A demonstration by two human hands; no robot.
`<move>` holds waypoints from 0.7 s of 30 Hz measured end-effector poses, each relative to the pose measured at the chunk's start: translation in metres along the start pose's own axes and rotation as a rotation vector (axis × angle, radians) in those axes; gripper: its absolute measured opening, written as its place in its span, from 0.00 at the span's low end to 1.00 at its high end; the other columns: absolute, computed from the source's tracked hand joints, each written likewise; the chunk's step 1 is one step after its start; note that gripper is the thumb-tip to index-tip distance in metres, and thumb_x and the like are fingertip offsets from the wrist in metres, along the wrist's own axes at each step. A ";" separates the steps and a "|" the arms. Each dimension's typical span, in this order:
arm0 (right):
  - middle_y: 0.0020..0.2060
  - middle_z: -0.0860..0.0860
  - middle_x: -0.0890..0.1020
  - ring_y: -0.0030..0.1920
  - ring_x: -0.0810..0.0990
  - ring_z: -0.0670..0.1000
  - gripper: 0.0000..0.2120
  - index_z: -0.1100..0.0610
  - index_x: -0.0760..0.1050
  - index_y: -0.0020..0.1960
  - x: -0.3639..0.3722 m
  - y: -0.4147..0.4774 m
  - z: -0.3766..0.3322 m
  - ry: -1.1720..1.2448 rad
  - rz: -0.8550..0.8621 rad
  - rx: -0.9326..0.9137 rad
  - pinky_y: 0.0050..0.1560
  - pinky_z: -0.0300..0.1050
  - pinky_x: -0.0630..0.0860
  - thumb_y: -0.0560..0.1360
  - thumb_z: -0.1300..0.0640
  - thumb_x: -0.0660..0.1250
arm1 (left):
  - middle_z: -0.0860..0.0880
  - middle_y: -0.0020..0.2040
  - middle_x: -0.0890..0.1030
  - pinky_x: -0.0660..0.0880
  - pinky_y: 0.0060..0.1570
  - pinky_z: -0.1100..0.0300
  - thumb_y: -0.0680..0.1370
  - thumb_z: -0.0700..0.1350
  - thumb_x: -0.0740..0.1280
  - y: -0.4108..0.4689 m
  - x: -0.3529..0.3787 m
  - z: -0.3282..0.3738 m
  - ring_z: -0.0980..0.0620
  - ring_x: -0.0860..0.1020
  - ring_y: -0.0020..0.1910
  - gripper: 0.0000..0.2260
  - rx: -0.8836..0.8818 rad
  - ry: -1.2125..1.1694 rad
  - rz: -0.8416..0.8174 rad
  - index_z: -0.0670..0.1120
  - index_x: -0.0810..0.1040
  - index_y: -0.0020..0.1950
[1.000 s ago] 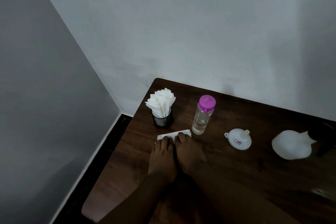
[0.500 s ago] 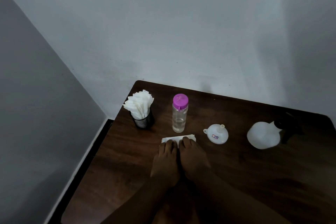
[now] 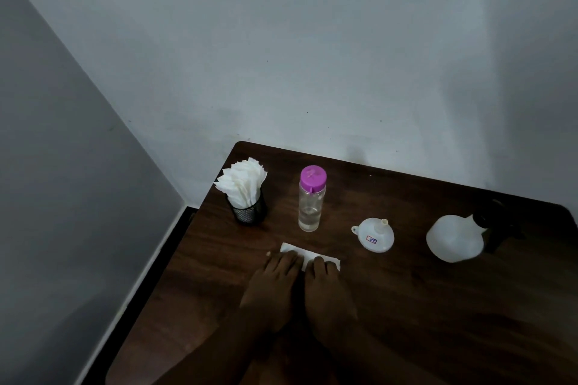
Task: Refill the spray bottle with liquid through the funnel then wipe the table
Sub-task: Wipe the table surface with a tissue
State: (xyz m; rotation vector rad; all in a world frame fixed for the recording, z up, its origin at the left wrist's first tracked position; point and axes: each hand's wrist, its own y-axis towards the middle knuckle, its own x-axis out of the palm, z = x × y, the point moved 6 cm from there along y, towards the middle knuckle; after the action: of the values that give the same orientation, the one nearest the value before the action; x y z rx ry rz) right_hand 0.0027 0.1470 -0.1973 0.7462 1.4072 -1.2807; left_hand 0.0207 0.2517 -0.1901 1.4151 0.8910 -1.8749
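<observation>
Dark brown wood grain covers the surface [image 3: 438,306], which sits in a corner against pale walls. Near its front middle lies a folded white paper napkin [image 3: 316,255], flat on the wood. Both hands rest on it side by side. The left hand [image 3: 272,287] lies released, its straight fingers pressing the napkin's left part. The right hand [image 3: 328,294] lies the same way, its flat fingers pressing the right part. Neither grasps anything.

Just behind the napkin stands a clear bottle [image 3: 311,206] with a purple cap, upright, with a little clear liquid in its lower part. To its left a black mesh cup [image 3: 250,214] holds a fan of white napkins [image 3: 242,183]. To the bottle's right a white funnel [image 3: 373,236] sits wide mouth down, spout up. Further right, well apart from the hands, is the white spray bottle [image 3: 453,237], its black spray head on its right side in shadow. Whether it stands or lies tilted is hard to tell.
</observation>
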 end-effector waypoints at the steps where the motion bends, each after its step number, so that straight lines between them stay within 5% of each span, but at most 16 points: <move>1: 0.63 0.65 0.72 0.62 0.72 0.65 0.21 0.67 0.66 0.70 -0.007 0.002 -0.005 -0.006 0.005 0.010 0.63 0.60 0.69 0.81 0.57 0.55 | 0.45 0.74 0.74 0.58 0.78 0.47 0.77 0.56 0.61 -0.001 -0.002 -0.007 0.45 0.72 0.73 0.27 0.001 0.005 -0.004 0.45 0.73 0.74; 4: 0.53 0.61 0.78 0.52 0.76 0.60 0.17 0.64 0.75 0.60 -0.032 0.009 -0.021 -0.049 0.014 -0.020 0.54 0.57 0.73 0.78 0.55 0.61 | 0.45 0.77 0.69 0.50 0.79 0.47 0.78 0.56 0.55 -0.002 -0.009 -0.029 0.45 0.67 0.77 0.29 -0.028 0.003 -0.044 0.45 0.68 0.77; 6: 0.40 0.57 0.82 0.41 0.78 0.56 0.15 0.60 0.82 0.46 -0.044 0.016 -0.030 -0.094 -0.008 -0.005 0.43 0.53 0.76 0.67 0.50 0.73 | 0.45 0.79 0.66 0.48 0.79 0.46 0.79 0.56 0.53 -0.002 -0.014 -0.043 0.45 0.64 0.78 0.31 -0.048 0.013 -0.082 0.46 0.65 0.79; 9: 0.32 0.55 0.80 0.34 0.77 0.55 0.12 0.58 0.82 0.36 -0.048 0.033 -0.043 -0.070 0.027 0.014 0.36 0.50 0.74 0.58 0.51 0.77 | 0.43 0.77 0.70 0.53 0.78 0.44 0.78 0.55 0.54 -0.004 -0.018 -0.065 0.43 0.69 0.76 0.30 -0.085 0.013 -0.084 0.45 0.68 0.78; 15: 0.51 0.60 0.79 0.52 0.75 0.60 0.15 0.63 0.77 0.57 -0.047 0.064 -0.072 -0.151 0.036 -0.122 0.51 0.58 0.72 0.77 0.59 0.58 | 0.42 0.73 0.75 0.63 0.72 0.38 0.74 0.58 0.56 -0.017 -0.019 -0.092 0.39 0.75 0.70 0.32 -0.165 0.011 -0.091 0.43 0.73 0.74; 21: 0.67 0.62 0.70 0.65 0.69 0.62 0.22 0.64 0.65 0.72 -0.048 0.063 -0.070 0.018 0.030 -0.168 0.64 0.57 0.71 0.81 0.56 0.59 | 0.46 0.59 0.84 0.78 0.58 0.39 0.68 0.63 0.60 -0.037 -0.026 -0.078 0.43 0.83 0.56 0.31 -0.241 0.055 -0.043 0.45 0.82 0.63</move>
State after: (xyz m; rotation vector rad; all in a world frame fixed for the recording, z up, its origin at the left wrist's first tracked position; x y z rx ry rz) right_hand 0.0539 0.2375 -0.1794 0.6637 1.4925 -1.1192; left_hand 0.0401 0.3380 -0.1747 1.3131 1.1408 -1.7000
